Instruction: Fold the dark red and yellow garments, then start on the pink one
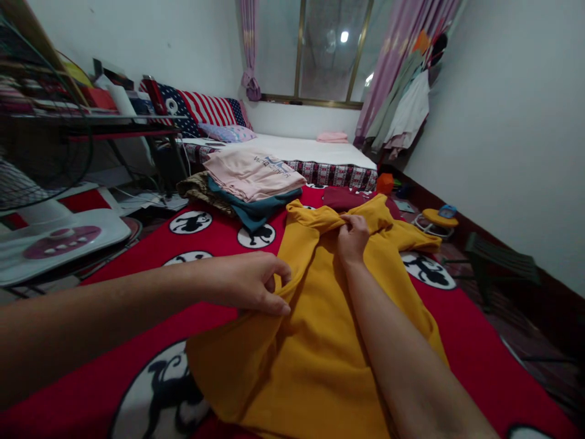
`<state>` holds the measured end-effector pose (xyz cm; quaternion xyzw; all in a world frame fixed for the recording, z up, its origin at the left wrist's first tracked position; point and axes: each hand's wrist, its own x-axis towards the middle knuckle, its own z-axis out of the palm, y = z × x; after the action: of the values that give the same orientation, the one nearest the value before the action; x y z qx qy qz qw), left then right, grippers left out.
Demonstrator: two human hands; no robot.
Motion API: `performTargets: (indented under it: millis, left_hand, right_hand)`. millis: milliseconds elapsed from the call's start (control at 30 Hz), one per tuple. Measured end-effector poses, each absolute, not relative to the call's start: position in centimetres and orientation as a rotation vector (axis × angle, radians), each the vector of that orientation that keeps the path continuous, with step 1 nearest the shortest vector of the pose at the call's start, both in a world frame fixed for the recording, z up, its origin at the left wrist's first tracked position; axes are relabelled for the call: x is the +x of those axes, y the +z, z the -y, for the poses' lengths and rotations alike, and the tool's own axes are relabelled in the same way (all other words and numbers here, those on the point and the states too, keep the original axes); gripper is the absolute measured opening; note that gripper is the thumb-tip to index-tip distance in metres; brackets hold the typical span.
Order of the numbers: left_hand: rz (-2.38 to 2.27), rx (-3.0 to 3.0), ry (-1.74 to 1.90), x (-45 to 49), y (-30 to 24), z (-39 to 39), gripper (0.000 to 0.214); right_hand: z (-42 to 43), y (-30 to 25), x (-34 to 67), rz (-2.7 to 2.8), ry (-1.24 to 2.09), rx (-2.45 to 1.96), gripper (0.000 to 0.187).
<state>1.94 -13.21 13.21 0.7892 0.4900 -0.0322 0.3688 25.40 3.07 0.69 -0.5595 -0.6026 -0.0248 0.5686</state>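
A yellow garment, which looks like a long-sleeved top (329,366), lies spread on a red blanket (484,366) with black-and-white animal roundels. My left hand (256,283) pinches a fold along the garment's left side, lifting that edge a little. Farther up, my right hand (353,238) grips the cloth near the collar, its fingers curled in. One yellow sleeve stretches out to the right. Beyond the collar lies a dark red garment (340,198), partly covered by the yellow one. To its left sits a stack of folded clothes, with a pale pink top (251,174) uppermost and a teal one (260,207) beneath.
A bed with a white sheet (297,146) stands under the window. On the left are a cluttered desk (123,122) and a fan's white base (68,238). A yellow round stool (439,217) and a dark folding stool (500,259) stand at the right.
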Motion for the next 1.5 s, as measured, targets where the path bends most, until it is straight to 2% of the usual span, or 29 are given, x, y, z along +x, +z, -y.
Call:
performTargets:
  millis: [200,267,333,400,467,500,567,633,700,833,1033,1200,1333,1367,1500]
  left_hand:
    - [-0.875,1.542,-0.261,3.8,12.2,14.7,0.082]
    - [-0.742,1.493,-0.371,4.4,12.2,14.6,0.077]
    - [-0.676,1.599,-0.408,5.1,12.1,14.0,0.060]
    - [-0.721,1.817,-0.255,6.0,11.3,12.5,0.043]
    - [-0.886,2.073,0.108,6.9,9.6,10.2,0.036]
    - [-0.992,2.181,0.329,7.2,8.4,8.9,0.037]
    - [-1.157,2.324,0.634,7.7,5.7,6.3,0.054]
    - [-1.334,2.369,0.677,7.9,3.1,4.0,0.072]
    - [-1.505,2.376,0.571,7.8,1.2,2.6,0.079]
    - [-1.657,2.433,0.414,7.6,-0.1,2.0,0.081]
    - [-1.697,2.461,0.470,7.9,-0.4,2.2,0.077]
    - [-1.683,2.444,0.506,7.9,-0.7,2.1,0.079]
    - [-1.675,2.426,0.515,7.8,-0.5,2.3,0.079]
    - [-1.674,2.423,0.521,7.8,-0.4,2.4,0.078]
    - [-1.668,2.416,0.551,7.9,-0.4,2.4,0.079]
  right_hand:
    - [-3.7,-0.4,26.1,1.317,0.131,-1.507,0.045]
    - [-3.8,-0.9,25.8,1.387,0.161,-1.501,0.046]
    - [-3.8,-1.1,25.7,1.412,0.157,-1.469,0.046]
    - [-3.7,-1.1,25.8,1.374,0.139,-1.445,0.045]
    - [-3.6,-0.9,26.2,1.301,0.113,-1.418,0.040]
    - [-3.5,-0.8,26.4,1.258,0.100,-1.405,0.038]
    - [-3.4,-0.6,26.8,1.185,0.080,-1.381,0.033]
    - [-3.3,-0.4,27.0,1.130,0.056,-1.359,0.031]
    - [-3.2,-0.2,27.1,1.088,0.007,-1.329,0.031]
    - [-2.5,0.1,27.1,1.106,-0.099,-1.300,0.031]
    - [-2.5,1.4,27.7,1.204,-0.265,-1.429,0.026]
    - [-6.3,3.4,27.9,1.499,-0.083,-1.569,0.026]
    - [-8.9,4.9,27.8,1.885,-0.112,-1.791,0.047]
    - [-9.2,5.3,27.8,1.980,-0.140,-1.827,0.047]
    - [-8.7,6.3,28.7,2.056,-0.293,-1.864,0.017]
